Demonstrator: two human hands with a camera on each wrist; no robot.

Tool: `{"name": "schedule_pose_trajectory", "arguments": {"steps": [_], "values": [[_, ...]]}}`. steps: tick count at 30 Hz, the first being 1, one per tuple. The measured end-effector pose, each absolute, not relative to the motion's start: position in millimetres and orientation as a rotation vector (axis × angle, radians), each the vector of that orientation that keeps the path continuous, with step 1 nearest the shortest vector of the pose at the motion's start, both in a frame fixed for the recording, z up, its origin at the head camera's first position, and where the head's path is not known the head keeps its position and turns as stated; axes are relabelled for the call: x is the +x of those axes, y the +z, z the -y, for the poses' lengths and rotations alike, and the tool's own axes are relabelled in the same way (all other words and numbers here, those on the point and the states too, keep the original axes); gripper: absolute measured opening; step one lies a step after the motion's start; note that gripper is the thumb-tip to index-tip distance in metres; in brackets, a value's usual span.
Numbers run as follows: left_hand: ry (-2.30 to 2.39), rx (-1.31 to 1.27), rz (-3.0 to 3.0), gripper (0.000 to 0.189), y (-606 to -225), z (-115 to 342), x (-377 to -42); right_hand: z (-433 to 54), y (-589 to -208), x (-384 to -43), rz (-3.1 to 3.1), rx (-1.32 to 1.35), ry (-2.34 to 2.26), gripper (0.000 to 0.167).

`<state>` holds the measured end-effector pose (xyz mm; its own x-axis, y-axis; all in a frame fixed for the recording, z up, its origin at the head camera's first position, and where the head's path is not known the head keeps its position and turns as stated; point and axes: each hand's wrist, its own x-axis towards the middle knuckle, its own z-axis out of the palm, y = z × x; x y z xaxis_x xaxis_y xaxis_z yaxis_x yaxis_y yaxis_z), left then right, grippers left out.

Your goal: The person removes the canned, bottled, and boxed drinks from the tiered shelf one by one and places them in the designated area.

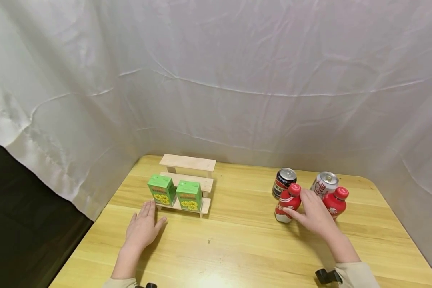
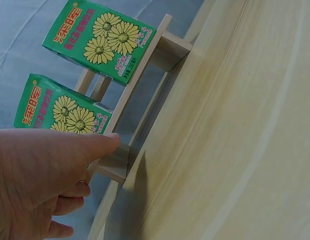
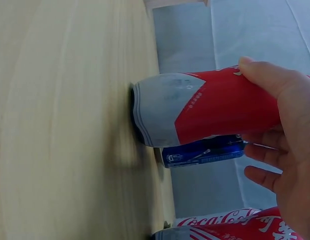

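Right hand (image 1: 315, 216): The thumb and curled fingers are gripping a red bottle (image 1: 289, 201), spreading about as wide as its body.
Red bottle: It is sitting at the right of the wooden table (image 1: 216, 252), just in front of a dark can (image 1: 282, 185); whether its base is touching the wood is not showing clearly.
Step in hand: The person is apparently securing a grasp on the bottle, judging by the wrapped fingers.
Next move: Any lift is likely calling for a steady squeeze and a path avoiding the neighboring can.
Left hand (image 1: 143, 226): Its fingers are extending, relaxed and holding nothing, beside a tiered shelf (image 1: 187, 161); the views are leaving contact uncertain.
Tiered shelf: The lowest step is carrying a left carton (image 1: 162, 191) and a right carton (image 1: 189, 196), both green and standing upright.
Bystanders: A silver can (image 1: 325, 181) and a second bottle (image 1: 334, 205) are standing near the right hand.
Contents: Red caps are covering both bottles; opaque packaging is hiding whatever the cartons and cans are holding.
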<state>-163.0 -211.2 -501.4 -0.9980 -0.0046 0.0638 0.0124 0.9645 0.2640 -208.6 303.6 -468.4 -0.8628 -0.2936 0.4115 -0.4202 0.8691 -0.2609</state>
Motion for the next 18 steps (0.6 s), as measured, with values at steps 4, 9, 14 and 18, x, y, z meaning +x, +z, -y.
{"name": "schedule_pose_trajectory", "arguments": {"steps": [4,9,14,18], "values": [[-0.41,-0.009,3.049,0.077,-500,211,-164,-306,-466,-208,2.672,0.541,0.507,0.056],[-0.393,-0.017,3.039,0.077,-497,210,-165,-308,-457,-206,2.646,0.555,0.521,0.064],[-0.392,-0.017,3.046,0.077,-497,210,-164,-309,-442,-205,2.619,0.579,0.524,0.074],[-0.396,-0.008,3.052,0.077,-497,210,-164,-308,-430,-206,2.56,0.604,0.487,0.074]]}}
